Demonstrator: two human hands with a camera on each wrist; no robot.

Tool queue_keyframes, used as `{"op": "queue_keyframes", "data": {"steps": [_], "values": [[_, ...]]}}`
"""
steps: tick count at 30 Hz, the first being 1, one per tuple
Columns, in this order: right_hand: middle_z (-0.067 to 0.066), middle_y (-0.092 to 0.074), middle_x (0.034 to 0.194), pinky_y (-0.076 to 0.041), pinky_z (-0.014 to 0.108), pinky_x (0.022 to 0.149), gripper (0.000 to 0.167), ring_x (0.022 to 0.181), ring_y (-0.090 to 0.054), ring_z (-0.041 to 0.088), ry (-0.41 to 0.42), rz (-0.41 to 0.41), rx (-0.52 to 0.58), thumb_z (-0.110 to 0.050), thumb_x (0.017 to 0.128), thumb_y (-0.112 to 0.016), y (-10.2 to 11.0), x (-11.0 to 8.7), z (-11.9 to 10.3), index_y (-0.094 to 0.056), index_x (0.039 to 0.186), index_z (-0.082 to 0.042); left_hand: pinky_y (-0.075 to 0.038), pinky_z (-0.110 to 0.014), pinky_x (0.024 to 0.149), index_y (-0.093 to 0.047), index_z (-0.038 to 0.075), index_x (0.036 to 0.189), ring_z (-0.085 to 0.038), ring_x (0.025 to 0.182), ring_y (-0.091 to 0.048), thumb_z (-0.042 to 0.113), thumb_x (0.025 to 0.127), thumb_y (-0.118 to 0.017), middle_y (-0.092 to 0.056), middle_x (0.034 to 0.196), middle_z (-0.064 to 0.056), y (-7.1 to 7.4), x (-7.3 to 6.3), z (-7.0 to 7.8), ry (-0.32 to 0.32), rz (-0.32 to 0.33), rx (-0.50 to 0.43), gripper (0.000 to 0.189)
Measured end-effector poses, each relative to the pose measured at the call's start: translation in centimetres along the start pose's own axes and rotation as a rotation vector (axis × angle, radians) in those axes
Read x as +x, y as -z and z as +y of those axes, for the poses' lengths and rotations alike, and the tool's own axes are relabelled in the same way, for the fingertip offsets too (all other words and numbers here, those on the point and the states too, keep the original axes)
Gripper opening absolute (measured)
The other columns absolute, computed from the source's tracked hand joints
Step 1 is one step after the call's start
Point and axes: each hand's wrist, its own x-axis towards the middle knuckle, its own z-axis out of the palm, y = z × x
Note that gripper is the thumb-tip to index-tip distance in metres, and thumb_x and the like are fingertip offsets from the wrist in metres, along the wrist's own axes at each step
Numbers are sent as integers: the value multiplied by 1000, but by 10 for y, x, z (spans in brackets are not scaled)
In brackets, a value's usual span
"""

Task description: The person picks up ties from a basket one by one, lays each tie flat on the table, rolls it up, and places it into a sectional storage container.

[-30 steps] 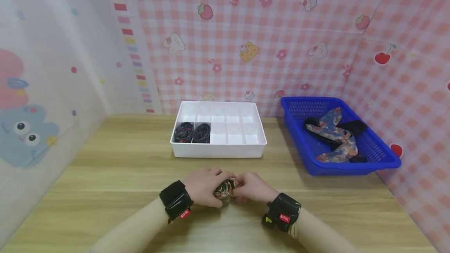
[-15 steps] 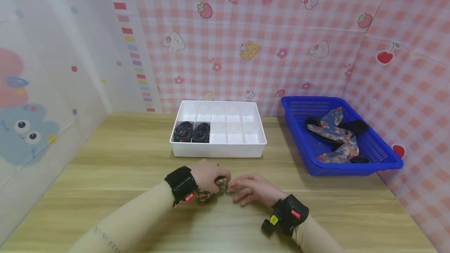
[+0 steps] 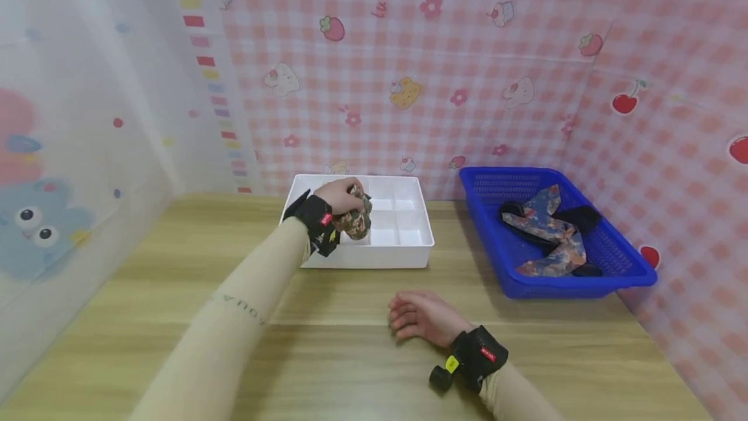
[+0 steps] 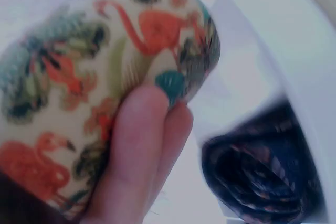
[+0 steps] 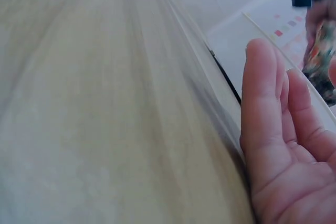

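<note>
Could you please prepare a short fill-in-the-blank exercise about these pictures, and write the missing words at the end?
1. The left hand grips the rolled cloth, while the right hand holds ____.
2. The basket's colour is ____.
3. In the head view, the white tray stands to the ____ of the basket.

Missing words: nothing; blue; left.

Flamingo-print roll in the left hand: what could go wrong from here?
1. The flamingo-print roll might loosen or drop if the left hand eases its fingers; the right hand is apart from it.
2. It could bump the dark roll close by in the white box.
3. The left hand and its wrist strap hide compartments in the head view, so misplacement might go unnoticed.
</note>
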Motion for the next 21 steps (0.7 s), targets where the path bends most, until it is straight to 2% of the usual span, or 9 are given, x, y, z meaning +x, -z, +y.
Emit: {"op": "queue_keyframes", "data": {"steps": [2, 4, 7, 9, 11, 15, 17, 21], "values": [[6, -64, 87, -54, 32, 71, 25, 76, -62, 15, -9, -3, 5, -25, 99, -51, -4, 3, 2, -61, 99, -2, -46, -44, 87, -60, 12, 104, -34, 105, -55, 26, 83, -65, -63, 114, -12, -4, 16, -11, 82, 28, 53, 26], [6, -64, 87, -54, 32, 71, 25, 75, -62, 15, -16, -10, 14, -25, 99, -50, -6, 6, 3, -61, 98, -2, -42, -46, 83, -61, 14, 94, -37, 99, -53, 29, 78, -66, -65, 101, -10, -18, 37, -34, 91, 92, 131, 22], [6, -64, 86, -55, 31, 69, 25, 74, -62, 15, -16, -14, 25, -24, 100, -49, -8, 8, 3, -60, 98, -2, -42, -49, 82, -63, 17, 97, -39, 100, -51, 29, 77, -65, -64, 99, -10, -30, 54, -46, 135, 100, 185, 24], [6, -64, 85, -55, 31, 68, 25, 73, -62, 14, -9, -15, 23, -24, 100, -48, -9, 9, 2, -60, 98, -2, -44, -50, 78, -64, 18, 104, -39, 98, -52, 28, 78, -62, -62, 100, -13, -34, 52, -42, 150, 110, 212, 27], [6, -64, 85, -55, 31, 68, 25, 73, -62, 14, 0, -16, 20, -24, 100, -48, -10, 9, 0, -60, 97, -3, -47, -51, 80, -63, 16, 117, -38, 102, -55, 26, 83, -58, -59, 108, -16, -28, 35, -21, 194, 73, 245, 35], [6, -64, 85, -55, 31, 69, 25, 73, -62, 14, 7, -22, 10, -25, 100, -49, -12, 10, -2, -60, 98, -2, -49, -51, 79, -61, 14, 123, -37, 99, -58, 26, 86, -51, -57, 110, -19, -26, 8, -3, 187, 71, 307, 39], [6, -64, 85, -55, 31, 69, 26, 73, -62, 14, 4, -20, 3, -25, 100, -49, -13, 11, -2, -59, 99, -1, -48, -49, 81, -60, 15, 124, -35, 100, -58, 27, 86, -51, -58, 113, -18, -30, 6, -7, 171, 55, 327, 41], [6, -64, 85, -55, 31, 67, 24, 73, -62, 15, 34, 18, -66, -23, 99, -51, -13, 8, -10, -60, 98, 0, -46, -49, 85, -57, 21, 132, -36, 105, -57, 32, 82, -55, -60, 120, -14, -53, 24, -38, 141, 27, 368, 50]]}}
